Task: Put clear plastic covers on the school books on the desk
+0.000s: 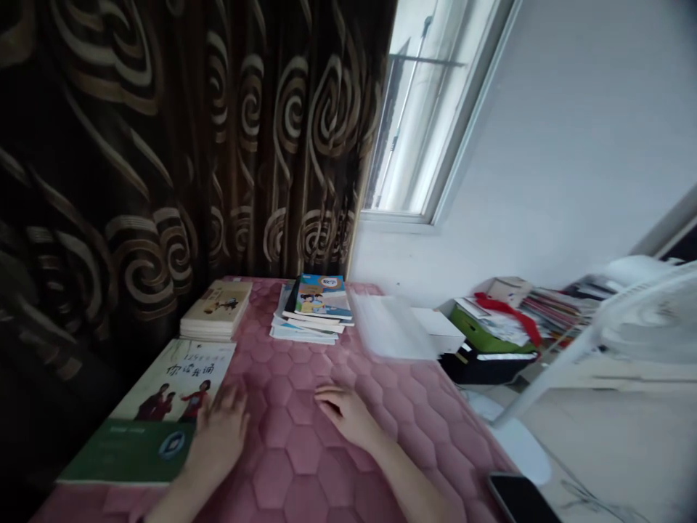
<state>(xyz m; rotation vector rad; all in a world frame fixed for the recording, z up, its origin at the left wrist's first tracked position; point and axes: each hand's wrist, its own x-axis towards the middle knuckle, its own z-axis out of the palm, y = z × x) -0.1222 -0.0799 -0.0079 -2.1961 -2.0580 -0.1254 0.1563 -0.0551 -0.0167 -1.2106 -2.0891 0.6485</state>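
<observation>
My left hand (221, 428) lies with its fingers stretched forward over the right edge of a large picture-covered book (147, 407), which has a pale top, a green lower part and drawn figures. Slight blur softens those fingertips. On the pink quilted tabletop (302, 436), my right hand (348, 415) rests on its side, fingers loosely bent, with a gap by the thumb and nothing in it. Beyond the left hand sits a stack of tan-covered books (218, 309). Farther off, a blue-covered book (322, 296) tops another uneven pile of books (305, 334).
A translucent sheet (392, 327) and a white box (438, 330) lie at the table's far right. A phone (523, 500) is at the near right edge. Beside the table stand a white fan (642, 319) and a green box of papers (484, 334). A dark curtain (245, 145) hangs behind.
</observation>
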